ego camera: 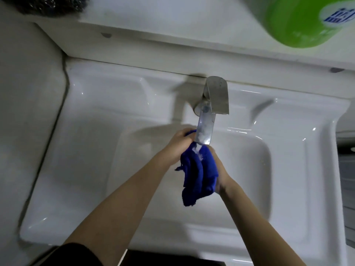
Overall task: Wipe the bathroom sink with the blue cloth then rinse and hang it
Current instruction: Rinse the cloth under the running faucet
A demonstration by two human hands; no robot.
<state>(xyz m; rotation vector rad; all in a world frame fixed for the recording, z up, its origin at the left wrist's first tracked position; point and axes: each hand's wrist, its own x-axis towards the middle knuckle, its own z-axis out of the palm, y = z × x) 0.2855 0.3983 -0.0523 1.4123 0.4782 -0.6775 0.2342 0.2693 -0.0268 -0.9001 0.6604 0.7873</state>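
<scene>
The blue cloth [197,173] hangs bunched between both hands over the white sink [92,143], right under the spout of the metal tap [209,116]. Water runs from the spout onto the top of the cloth. My left hand [177,145] grips the cloth's upper left part, fingers closed around it. My right hand [221,173] presses and holds the cloth from the right side. The lower end of the cloth dangles above the basin.
A white shelf [172,22] runs above the sink's back edge. A green round container [307,20] stands on it at the top right, and a dark fuzzy object [50,5] lies at the top left. A wall surface [25,104] borders the sink on the left.
</scene>
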